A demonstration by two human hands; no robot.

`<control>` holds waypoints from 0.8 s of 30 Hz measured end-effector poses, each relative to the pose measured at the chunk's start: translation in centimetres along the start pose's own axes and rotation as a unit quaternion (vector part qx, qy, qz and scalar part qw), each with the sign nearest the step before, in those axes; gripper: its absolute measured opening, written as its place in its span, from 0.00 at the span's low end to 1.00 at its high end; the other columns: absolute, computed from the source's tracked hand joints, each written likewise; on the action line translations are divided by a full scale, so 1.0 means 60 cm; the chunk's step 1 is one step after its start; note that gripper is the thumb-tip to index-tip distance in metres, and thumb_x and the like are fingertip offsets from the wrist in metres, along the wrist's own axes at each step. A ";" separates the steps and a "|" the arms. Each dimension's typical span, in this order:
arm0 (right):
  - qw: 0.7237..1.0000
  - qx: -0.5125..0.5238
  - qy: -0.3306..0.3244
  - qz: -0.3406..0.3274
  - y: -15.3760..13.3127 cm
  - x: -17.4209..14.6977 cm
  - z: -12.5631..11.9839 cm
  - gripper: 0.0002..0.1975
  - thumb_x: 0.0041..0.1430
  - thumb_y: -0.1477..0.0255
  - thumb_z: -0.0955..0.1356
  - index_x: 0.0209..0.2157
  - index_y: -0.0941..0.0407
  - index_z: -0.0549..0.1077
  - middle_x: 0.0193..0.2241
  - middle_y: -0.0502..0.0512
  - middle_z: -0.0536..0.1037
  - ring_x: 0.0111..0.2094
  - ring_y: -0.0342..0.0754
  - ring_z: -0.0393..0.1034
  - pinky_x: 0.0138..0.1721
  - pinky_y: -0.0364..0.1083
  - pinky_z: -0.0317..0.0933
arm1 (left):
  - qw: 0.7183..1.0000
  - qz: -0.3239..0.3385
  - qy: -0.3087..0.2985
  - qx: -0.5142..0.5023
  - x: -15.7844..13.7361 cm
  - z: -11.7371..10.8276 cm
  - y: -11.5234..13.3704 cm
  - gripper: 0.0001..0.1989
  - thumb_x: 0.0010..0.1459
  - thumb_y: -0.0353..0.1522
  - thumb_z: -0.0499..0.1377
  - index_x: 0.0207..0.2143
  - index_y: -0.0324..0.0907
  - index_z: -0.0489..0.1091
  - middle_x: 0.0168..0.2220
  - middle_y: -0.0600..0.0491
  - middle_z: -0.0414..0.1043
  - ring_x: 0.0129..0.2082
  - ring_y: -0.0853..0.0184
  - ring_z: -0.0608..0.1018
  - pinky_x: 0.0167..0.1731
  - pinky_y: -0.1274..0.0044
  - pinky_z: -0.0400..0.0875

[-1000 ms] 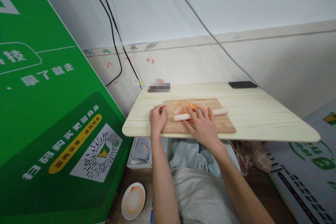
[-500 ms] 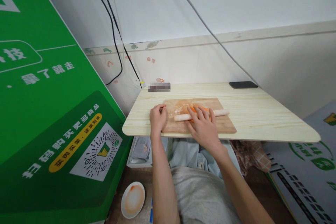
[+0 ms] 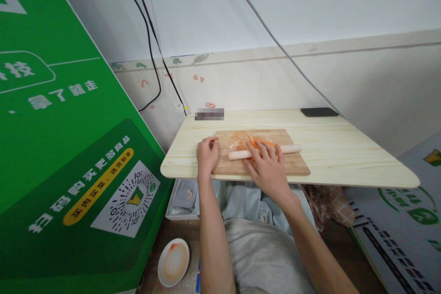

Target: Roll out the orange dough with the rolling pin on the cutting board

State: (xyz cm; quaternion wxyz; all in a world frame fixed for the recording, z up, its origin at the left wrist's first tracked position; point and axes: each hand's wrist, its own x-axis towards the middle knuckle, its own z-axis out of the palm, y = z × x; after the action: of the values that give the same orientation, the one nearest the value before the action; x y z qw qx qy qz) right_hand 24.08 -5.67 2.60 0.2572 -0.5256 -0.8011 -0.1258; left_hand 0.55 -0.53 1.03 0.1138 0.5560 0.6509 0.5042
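A wooden cutting board (image 3: pixel 296 165), dusted with white flour and smeared orange, lies near the table's front edge. My left hand (image 3: pixel 206 156) is at its left edge with the fingers curled against it; the fingertips are partly hidden. Across the board runs a pale wooden rolling pin (image 3: pixel 237 154), slightly slanted. Over its middle lies my right hand (image 3: pixel 268 167), fingers on the far side, thumb on the near side. Under the pin and fingers is a flat piece of orange dough (image 3: pixel 255 140), partly covered by the hand.
The pale wood table (image 3: pixel 358 156) stands against the wall. A black phone (image 3: pixel 319 112) lies at the back right, and a blurred-out item (image 3: pixel 209 114) at the back left. Below left is a stained white plate (image 3: pixel 174 262). A green panel (image 3: pixel 86 156) rises at the left; cables hang behind.
The right hand and the rolling pin have barely shifted, and slightly more orange dough shows beyond the fingers. The left hand stays at the board's edge.
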 end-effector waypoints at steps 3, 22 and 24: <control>1.000 0.005 -0.007 0.000 0.001 0.009 0.003 0.29 0.81 0.59 0.63 0.75 0.54 0.70 0.71 0.66 0.76 0.72 0.64 0.65 0.78 0.69 0.42 | 1.000 -0.001 -0.004 -0.002 0.001 0.001 -0.003 0.13 0.70 0.31 0.58 0.47 0.42 0.84 0.49 0.44 0.87 0.50 0.56 0.85 0.57 0.64 0.78; 1.000 0.012 -0.014 0.010 -0.003 0.005 -0.001 0.29 0.82 0.59 0.62 0.75 0.53 0.70 0.70 0.67 0.76 0.72 0.64 0.66 0.78 0.69 0.43 | 1.000 -0.002 0.003 0.010 -0.001 -0.001 -0.001 0.12 0.70 0.31 0.59 0.46 0.44 0.84 0.49 0.45 0.87 0.49 0.56 0.85 0.57 0.65 0.78; 1.000 0.012 -0.012 0.009 -0.003 0.007 0.000 0.29 0.82 0.58 0.62 0.75 0.54 0.70 0.70 0.67 0.77 0.72 0.64 0.66 0.78 0.69 0.43 | 1.000 -0.001 0.002 0.009 -0.001 0.000 -0.002 0.12 0.70 0.31 0.59 0.46 0.44 0.84 0.48 0.45 0.87 0.49 0.56 0.85 0.57 0.64 0.78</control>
State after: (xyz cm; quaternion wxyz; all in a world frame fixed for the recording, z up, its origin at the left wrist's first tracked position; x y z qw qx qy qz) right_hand 23.78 -5.46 2.85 0.2554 -0.5313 -0.8006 -0.1076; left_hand 0.51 -0.58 0.93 0.1079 0.5552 0.6562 0.4996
